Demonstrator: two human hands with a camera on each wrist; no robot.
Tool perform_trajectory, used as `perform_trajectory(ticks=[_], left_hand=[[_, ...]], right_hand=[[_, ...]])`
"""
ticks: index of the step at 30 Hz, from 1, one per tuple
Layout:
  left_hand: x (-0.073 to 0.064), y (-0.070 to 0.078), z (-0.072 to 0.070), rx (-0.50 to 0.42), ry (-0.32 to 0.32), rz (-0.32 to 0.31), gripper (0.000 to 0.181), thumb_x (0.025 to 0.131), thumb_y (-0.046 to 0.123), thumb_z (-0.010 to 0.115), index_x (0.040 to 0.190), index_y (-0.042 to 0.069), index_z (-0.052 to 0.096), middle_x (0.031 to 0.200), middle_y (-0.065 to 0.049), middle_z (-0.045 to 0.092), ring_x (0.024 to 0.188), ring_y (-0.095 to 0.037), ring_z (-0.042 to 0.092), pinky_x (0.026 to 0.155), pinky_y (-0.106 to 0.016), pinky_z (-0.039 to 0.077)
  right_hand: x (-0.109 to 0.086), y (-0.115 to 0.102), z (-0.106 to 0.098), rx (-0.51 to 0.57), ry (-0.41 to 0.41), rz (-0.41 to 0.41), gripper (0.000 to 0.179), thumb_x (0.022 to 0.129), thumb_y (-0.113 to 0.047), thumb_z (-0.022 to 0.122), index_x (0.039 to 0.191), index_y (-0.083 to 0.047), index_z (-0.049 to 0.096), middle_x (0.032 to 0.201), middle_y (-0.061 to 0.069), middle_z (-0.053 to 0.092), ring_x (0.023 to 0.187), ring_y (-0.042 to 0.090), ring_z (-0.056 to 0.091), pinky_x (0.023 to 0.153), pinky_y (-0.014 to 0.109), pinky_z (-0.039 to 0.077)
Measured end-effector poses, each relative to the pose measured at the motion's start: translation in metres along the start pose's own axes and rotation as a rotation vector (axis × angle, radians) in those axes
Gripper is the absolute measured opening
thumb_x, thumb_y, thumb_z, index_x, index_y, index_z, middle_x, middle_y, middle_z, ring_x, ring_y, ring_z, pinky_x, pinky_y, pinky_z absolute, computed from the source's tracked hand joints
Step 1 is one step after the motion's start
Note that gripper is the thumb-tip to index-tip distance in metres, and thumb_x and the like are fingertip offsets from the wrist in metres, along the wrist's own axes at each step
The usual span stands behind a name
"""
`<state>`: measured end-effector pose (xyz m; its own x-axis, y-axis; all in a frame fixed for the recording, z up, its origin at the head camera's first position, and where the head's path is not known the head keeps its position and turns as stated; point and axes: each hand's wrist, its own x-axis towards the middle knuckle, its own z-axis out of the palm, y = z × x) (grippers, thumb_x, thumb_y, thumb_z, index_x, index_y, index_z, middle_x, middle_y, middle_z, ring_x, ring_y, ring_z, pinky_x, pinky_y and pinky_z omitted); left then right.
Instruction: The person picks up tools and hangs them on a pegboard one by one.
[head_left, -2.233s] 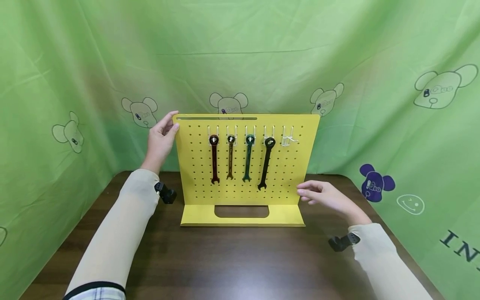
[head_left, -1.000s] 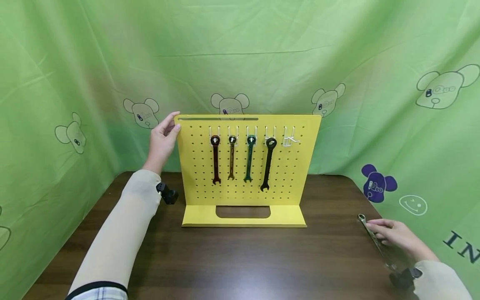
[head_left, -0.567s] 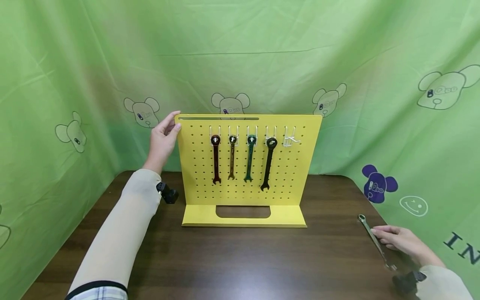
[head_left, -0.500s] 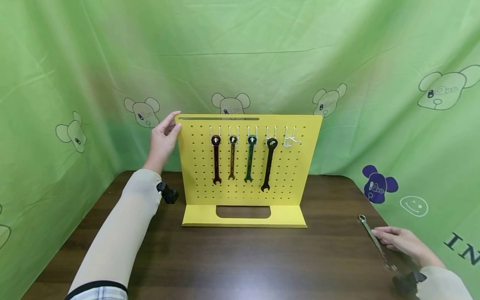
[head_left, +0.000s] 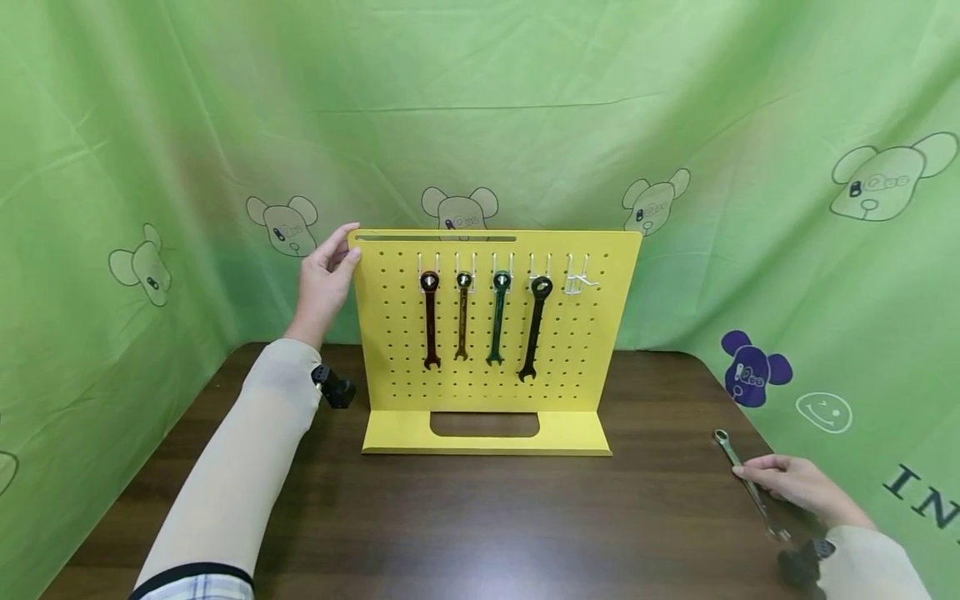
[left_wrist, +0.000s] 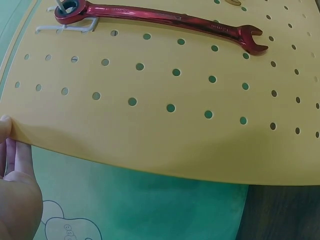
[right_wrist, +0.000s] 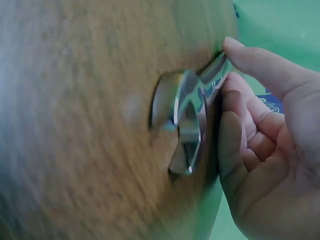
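Observation:
At the top left corner of the yellow pegboard (head_left: 487, 446), my left hand (head_left: 318, 287) pinches the edge between thumb and fingers. In the left wrist view a red wrench (left_wrist: 165, 17) hangs just above that hand. Over at the table's right side, my right hand (head_left: 802, 490) pinches a silver combination wrench (head_left: 761, 505) by its shaft. The wrench lies slanted on or just above the tabletop, ring end away from me. In the right wrist view its open-ended jaw points toward the camera, and the thumb and fingertips meet on the shaft behind it.
On the pegboard hang a bronze wrench (head_left: 462, 325), a green wrench (head_left: 497, 325) and a tilted black wrench (head_left: 533, 329), right of the red one. A white wire hook (head_left: 576, 285) at the right carries no wrench. Green curtains (head_left: 480, 125) surround the brown table (head_left: 450, 525).
From beside the pegboard's lower right edge, my right hand has moved right and toward me to the silver wrench, which it now pinches. My left hand keeps its place on the pegboard's corner.

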<state>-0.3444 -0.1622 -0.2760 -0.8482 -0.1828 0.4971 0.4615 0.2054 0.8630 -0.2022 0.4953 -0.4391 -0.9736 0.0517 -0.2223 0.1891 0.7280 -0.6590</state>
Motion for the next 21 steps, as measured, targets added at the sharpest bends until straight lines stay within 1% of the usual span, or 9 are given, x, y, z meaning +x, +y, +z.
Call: perform_trajectory(ticks=[4, 9, 12, 16, 20, 21], left_hand=[[0.0005, 0.0001, -0.0006, 0.017, 0.005, 0.001, 0.039, 0.101, 0.011, 0.060, 0.138, 0.021, 0.063, 0.118, -0.008, 0.060, 0.105, -0.014, 0.055, 0.092, -0.025, 0.048], [0.0007, 0.0006, -0.0003, 0.022, 0.005, 0.006, 0.038, 0.101, 0.010, 0.061, 0.138, 0.021, 0.063, 0.117, -0.008, 0.061, 0.104, -0.014, 0.055, 0.090, -0.025, 0.048], [0.0008, 0.0005, -0.0003, 0.016, -0.001, 0.010, 0.039, 0.102, 0.010, 0.060, 0.139, 0.021, 0.062, 0.119, -0.009, 0.062, 0.105, -0.015, 0.056, 0.091, -0.025, 0.048], [0.0012, -0.0010, -0.0011, 0.014, -0.005, 0.005, 0.039, 0.102, 0.012, 0.060, 0.139, 0.021, 0.062, 0.121, -0.010, 0.062, 0.106, -0.015, 0.056, 0.093, -0.026, 0.048], [0.0008, -0.0021, -0.0011, 0.019, -0.007, 0.008, 0.038, 0.102, 0.012, 0.059, 0.139, 0.021, 0.062, 0.120, -0.010, 0.062, 0.105, -0.015, 0.056, 0.091, -0.025, 0.049], [0.0005, -0.0022, -0.0011, 0.020, -0.007, 0.010, 0.038, 0.102, 0.012, 0.059, 0.139, 0.021, 0.062, 0.120, -0.010, 0.062, 0.104, -0.014, 0.056, 0.090, -0.025, 0.049]], right_hand=[[-0.0012, -0.0008, 0.0024, 0.019, 0.010, -0.002, 0.042, 0.099, -0.030, 0.063, 0.110, 0.010, 0.067, 0.090, -0.001, 0.061, 0.076, 0.010, 0.053, 0.066, 0.027, 0.049], [-0.0015, 0.0012, 0.0037, 0.038, 0.009, 0.021, 0.037, 0.099, -0.031, 0.064, 0.103, 0.005, 0.070, 0.081, -0.002, 0.057, 0.070, 0.011, 0.055, 0.064, 0.028, 0.051], [-0.0027, 0.0003, 0.0044, 0.080, 0.002, 0.040, 0.034, 0.098, -0.031, 0.065, 0.096, 0.002, 0.071, 0.073, -0.001, 0.055, 0.063, 0.015, 0.059, 0.059, 0.033, 0.056], [-0.0040, -0.0034, 0.0051, 0.113, -0.001, 0.053, 0.033, 0.097, -0.031, 0.065, 0.089, 0.000, 0.070, 0.067, 0.000, 0.055, 0.057, 0.020, 0.062, 0.055, 0.040, 0.058], [-0.0033, -0.0038, 0.0048, 0.109, -0.009, 0.060, 0.032, 0.097, -0.031, 0.065, 0.086, -0.001, 0.070, 0.065, 0.000, 0.056, 0.057, 0.019, 0.061, 0.055, 0.037, 0.056], [-0.0029, -0.0039, 0.0043, 0.089, -0.005, 0.057, 0.032, 0.097, -0.031, 0.064, 0.085, -0.002, 0.071, 0.067, -0.001, 0.056, 0.060, 0.017, 0.060, 0.057, 0.034, 0.055]])
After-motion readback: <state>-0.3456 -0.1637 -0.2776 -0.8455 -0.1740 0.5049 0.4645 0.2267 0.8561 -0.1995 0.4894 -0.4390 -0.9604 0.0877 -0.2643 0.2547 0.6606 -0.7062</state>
